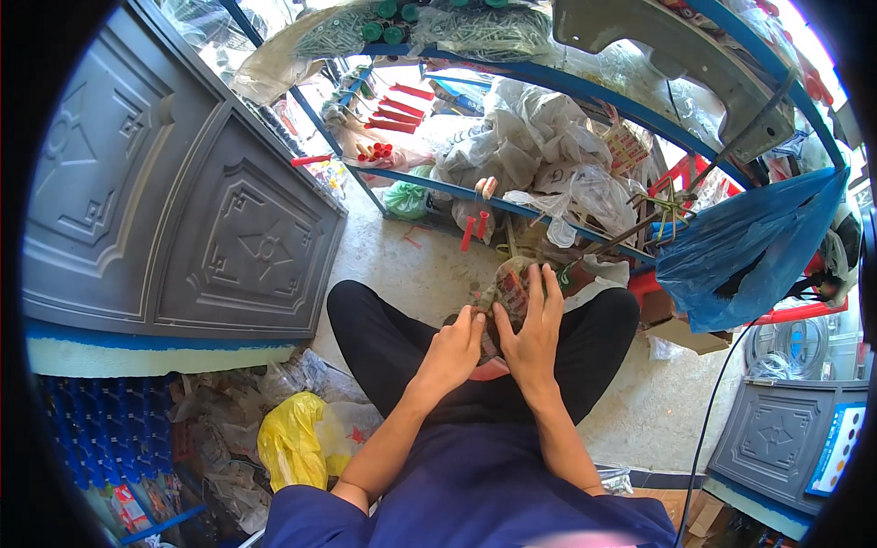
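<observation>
I sit cross-legged in dark trousers, a crumpled, grimy printed plastic bag (512, 288) between my legs. My left hand (452, 352) has its thumb and fingers closed on the bag's left part. My right hand (530, 338) grips the right side, its longer fingers reaching up over the bag and its thumb against it. What lies inside the bag is hard to make out, and my hands hide its lower part.
Ahead stands a blue metal shelf (429, 183) with bags and red tubes. A blue plastic bag (731, 247) hangs at right, near a black cable (713, 420). A grey panelled cabinet (247, 237) flanks me at left. A yellow bag (292, 438) lies behind at left.
</observation>
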